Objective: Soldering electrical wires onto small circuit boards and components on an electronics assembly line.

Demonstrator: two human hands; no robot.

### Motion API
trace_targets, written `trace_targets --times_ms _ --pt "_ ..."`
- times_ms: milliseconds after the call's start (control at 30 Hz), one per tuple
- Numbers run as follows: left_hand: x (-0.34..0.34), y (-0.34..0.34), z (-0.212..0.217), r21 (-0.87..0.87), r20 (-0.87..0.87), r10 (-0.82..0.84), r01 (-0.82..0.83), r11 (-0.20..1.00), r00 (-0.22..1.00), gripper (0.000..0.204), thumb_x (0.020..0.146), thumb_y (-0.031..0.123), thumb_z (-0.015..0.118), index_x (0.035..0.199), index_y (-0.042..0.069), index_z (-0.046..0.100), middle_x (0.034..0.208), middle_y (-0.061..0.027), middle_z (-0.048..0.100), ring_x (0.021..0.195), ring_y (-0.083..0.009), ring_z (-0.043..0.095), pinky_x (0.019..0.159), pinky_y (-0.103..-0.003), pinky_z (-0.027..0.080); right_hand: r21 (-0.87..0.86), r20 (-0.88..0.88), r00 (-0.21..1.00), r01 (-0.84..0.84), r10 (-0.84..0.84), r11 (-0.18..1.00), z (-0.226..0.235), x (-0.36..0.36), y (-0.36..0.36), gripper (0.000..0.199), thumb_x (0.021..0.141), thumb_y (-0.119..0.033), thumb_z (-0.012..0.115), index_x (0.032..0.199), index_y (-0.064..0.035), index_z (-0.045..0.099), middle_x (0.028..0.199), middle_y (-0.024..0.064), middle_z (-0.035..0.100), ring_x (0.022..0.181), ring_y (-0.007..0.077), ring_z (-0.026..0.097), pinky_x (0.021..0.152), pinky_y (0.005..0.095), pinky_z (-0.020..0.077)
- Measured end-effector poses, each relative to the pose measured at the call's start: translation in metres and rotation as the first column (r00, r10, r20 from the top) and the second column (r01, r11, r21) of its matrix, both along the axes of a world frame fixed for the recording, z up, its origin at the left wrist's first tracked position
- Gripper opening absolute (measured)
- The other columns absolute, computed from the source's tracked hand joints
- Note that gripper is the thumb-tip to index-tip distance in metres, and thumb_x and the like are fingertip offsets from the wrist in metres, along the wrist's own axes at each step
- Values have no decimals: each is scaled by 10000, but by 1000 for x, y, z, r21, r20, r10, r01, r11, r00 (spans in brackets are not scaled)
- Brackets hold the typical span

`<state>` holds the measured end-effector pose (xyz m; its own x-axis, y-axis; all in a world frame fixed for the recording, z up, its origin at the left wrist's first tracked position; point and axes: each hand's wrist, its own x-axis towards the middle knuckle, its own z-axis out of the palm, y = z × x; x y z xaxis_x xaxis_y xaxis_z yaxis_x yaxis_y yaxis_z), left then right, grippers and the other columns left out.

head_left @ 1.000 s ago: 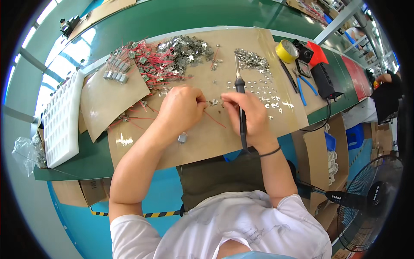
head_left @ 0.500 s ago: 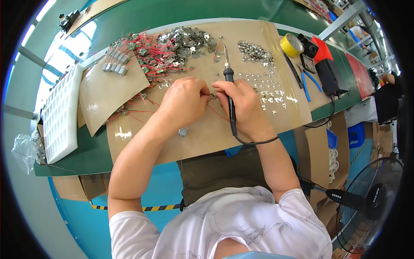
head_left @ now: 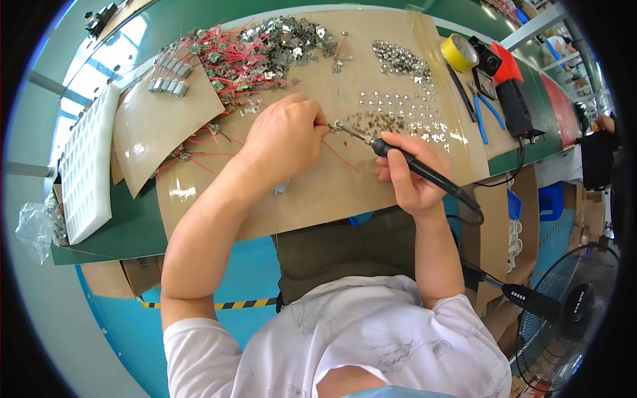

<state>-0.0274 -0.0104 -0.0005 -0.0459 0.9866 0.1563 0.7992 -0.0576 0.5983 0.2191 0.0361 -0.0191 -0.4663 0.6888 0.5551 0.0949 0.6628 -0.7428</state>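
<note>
My left hand [head_left: 286, 134] is closed in a pinch, holding a small metal part [head_left: 335, 126] just past the fingertips. A thin red wire [head_left: 342, 158] trails from beside it over the brown mat. In my right hand [head_left: 419, 174] is a soldering iron [head_left: 439, 179] with a black handle, slanting up and left. Its metal tip meets or nearly meets the small part. Under the iron's shaft, small metal pieces [head_left: 385, 123] lie scattered, and rows of shiny clips [head_left: 398, 101] sit beyond. A small grey block [head_left: 281, 188] is partly hidden by my left forearm.
Red-wired small boards [head_left: 232, 69] and flat metal pieces [head_left: 285, 40] are heaped at the back left. A white compartment tray [head_left: 89, 169] stands at left. Yellow tape [head_left: 459, 53], blue-handled pliers [head_left: 490, 114] and a black box [head_left: 519, 106] lie at right. A fan [head_left: 564, 305] stands lower right.
The soldering iron has swung from upright, tip pointing away, to slanting leftward with its tip at the small part. My right hand has moved right; the left keeps its pinch.
</note>
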Motion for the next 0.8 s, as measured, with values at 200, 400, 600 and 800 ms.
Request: trace_targets --times_ms 200,400,600,800 --pt "0 -1 4 -48 21 14 -13 999 1000 121 906 124 713 926 13 760 976 -180 715 978 -388 698 871 -482 555 34 62 998 19 -21 999 1 -7 3 171 957 24 673 1110 53 743 842 85 729 644 110 718 575 233 569" --pt "2 0 4 -60 8 16 -16 998 1000 127 915 132 716 924 14 763 979 -180 713 980 -386 697 868 -482 554 65 81 997 2 -8 998 4 -9 7 173 934 37 670 1087 46 751 840 101 731 647 118 724 574 238 560" --pt "1 -1 -4 46 -33 11 -9 999 999 115 889 97 755 927 -10 736 917 -158 699 849 -355 706 758 -444 555 87 91 996 -8 0 996 6 -9 8 175 928 31 667 1081 41 753 821 95 726 637 125 724 572 241 549" --pt "2 0 -5 55 -49 15 -13 998 999 115 888 100 754 922 -8 739 923 -156 700 859 -355 703 766 -447 553 85 81 997 -3 -4 996 6 -10 8 178 923 28 668 1078 38 756 807 91 723 632 127 723 571 243 545"
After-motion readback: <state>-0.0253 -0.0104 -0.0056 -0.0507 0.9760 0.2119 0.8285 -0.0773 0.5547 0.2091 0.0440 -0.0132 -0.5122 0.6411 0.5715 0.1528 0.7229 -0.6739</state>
